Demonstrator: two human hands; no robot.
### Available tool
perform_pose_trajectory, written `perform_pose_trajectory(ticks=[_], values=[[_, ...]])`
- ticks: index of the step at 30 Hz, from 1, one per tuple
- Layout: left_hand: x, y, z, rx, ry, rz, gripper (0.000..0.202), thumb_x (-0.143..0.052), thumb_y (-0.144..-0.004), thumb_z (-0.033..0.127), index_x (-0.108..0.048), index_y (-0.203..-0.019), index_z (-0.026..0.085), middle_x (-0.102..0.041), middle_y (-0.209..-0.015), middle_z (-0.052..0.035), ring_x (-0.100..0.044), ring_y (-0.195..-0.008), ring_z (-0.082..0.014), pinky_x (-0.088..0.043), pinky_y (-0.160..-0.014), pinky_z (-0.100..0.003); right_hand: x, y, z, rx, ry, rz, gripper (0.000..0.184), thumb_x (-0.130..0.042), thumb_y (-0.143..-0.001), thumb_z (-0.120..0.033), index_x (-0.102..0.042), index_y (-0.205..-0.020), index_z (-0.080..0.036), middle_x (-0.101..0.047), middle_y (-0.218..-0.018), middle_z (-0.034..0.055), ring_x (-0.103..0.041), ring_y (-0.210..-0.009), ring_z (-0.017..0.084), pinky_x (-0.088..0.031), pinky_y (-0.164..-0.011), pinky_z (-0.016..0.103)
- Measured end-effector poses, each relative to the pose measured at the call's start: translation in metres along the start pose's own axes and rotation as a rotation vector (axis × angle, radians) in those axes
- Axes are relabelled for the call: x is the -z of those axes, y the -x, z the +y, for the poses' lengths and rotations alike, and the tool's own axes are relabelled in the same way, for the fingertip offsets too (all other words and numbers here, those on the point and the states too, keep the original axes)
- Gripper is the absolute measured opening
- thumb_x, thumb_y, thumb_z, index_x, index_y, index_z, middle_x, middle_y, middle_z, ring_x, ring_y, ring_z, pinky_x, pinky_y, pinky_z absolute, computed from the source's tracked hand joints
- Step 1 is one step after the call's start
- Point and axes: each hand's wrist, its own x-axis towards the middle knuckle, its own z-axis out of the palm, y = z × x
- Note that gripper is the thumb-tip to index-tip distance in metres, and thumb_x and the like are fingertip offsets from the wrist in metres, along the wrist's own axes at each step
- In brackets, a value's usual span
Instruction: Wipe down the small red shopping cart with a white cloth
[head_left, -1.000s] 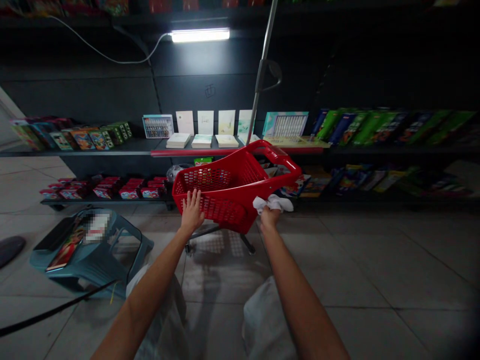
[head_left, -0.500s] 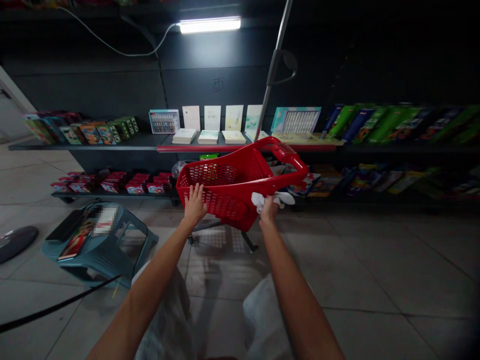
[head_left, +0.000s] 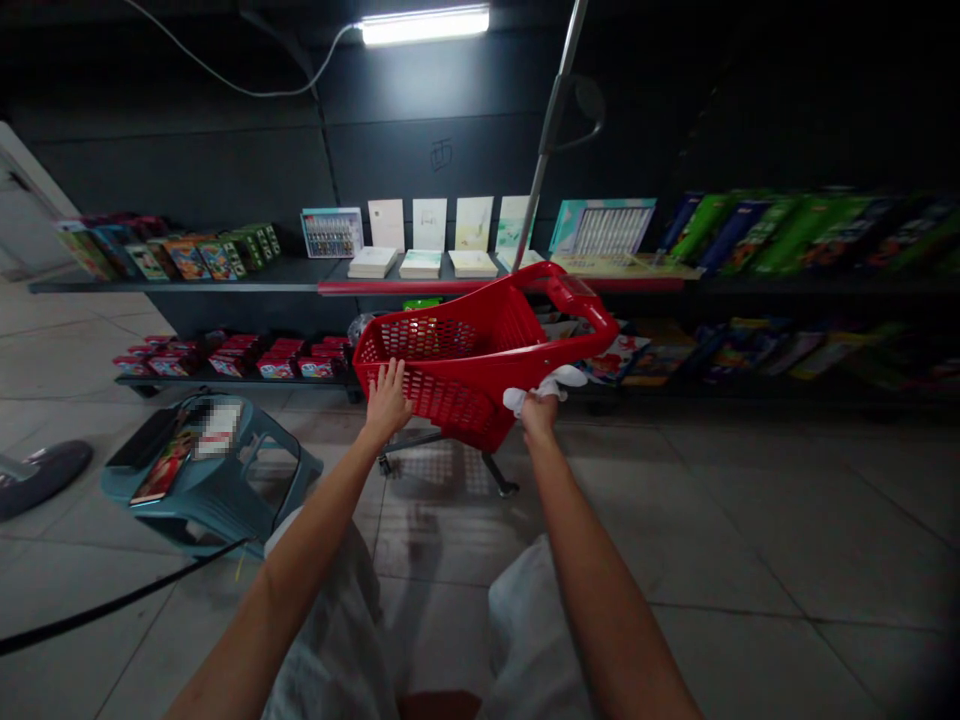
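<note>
A red plastic shopping cart (head_left: 480,390) stands sideways in front of me, its handle (head_left: 581,305) toward the right. My left hand (head_left: 388,400) lies with fingers stretched on the near side wall of the basket, at its left end. In my right hand (head_left: 539,412) is a bunched white cloth (head_left: 564,378), held close to the cart's side below the handle. Whether the cloth touches the cart I cannot tell.
Behind the cart runs a dark shelf (head_left: 262,272) with books, boxes and green packs (head_left: 772,235). Red boxes (head_left: 281,358) line the lower shelf. A blue-grey stool (head_left: 262,440) carrying flat items stands at left, a black cable (head_left: 127,598) beside it. A metal pole (head_left: 559,100) rises behind the cart.
The view has shifted slightly, so the stool and shelves sit a little farther right. My right hand and the cloth have moved a little against the cart's side. My left hand stays on the basket.
</note>
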Motion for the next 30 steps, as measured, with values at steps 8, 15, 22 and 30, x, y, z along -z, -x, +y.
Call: perform_pose_trajectory(ticks=[8,15,22,30], values=[[-0.012,0.000,-0.003,0.041,0.063,0.059,0.084,-0.051,-0.090,0.028,-0.022,-0.167,0.011,-0.017,-0.177,-0.0136,-0.015,-0.163,-0.0380,-0.024,-0.130,-0.059,0.006,-0.003,-0.001,-0.174,-0.072,-0.032,0.064,-0.049,-0.068,-0.030,-0.062,-0.129,-0.016,-0.074,-0.117,0.0117,-0.073,-0.096,0.023,-0.062,-0.080,0.034],[-0.009,-0.006,0.004,-0.059,0.082,0.089,0.086,-0.052,-0.090,0.026,-0.019,-0.168,0.013,-0.014,-0.177,-0.0134,-0.007,-0.165,-0.0335,-0.016,-0.133,-0.057,0.006,-0.006,0.007,-0.124,0.040,0.036,0.049,-0.051,-0.068,-0.034,-0.068,-0.111,-0.016,-0.076,-0.102,0.0091,-0.071,-0.089,0.022,-0.060,-0.077,0.032],[-0.011,-0.011,0.023,-0.175,0.127,-0.005,0.081,-0.049,-0.094,0.026,-0.019,-0.169,0.021,-0.018,-0.177,-0.0086,-0.012,-0.165,-0.0303,-0.018,-0.132,-0.059,-0.002,-0.002,0.002,-0.213,-0.003,0.012,0.053,-0.051,-0.066,-0.034,-0.068,-0.112,-0.016,-0.076,-0.103,0.0088,-0.072,-0.087,0.023,-0.058,-0.072,0.030],[-0.009,-0.014,0.046,-0.371,0.273,0.006,0.086,-0.050,-0.088,0.022,-0.019,-0.168,0.014,-0.018,-0.176,-0.0122,-0.013,-0.165,-0.0269,-0.030,-0.130,-0.048,-0.006,0.004,0.001,-0.138,0.112,-0.050,0.033,-0.054,-0.069,-0.038,-0.069,-0.094,-0.020,-0.074,-0.080,0.0027,-0.068,-0.073,0.022,-0.053,-0.065,0.028]])
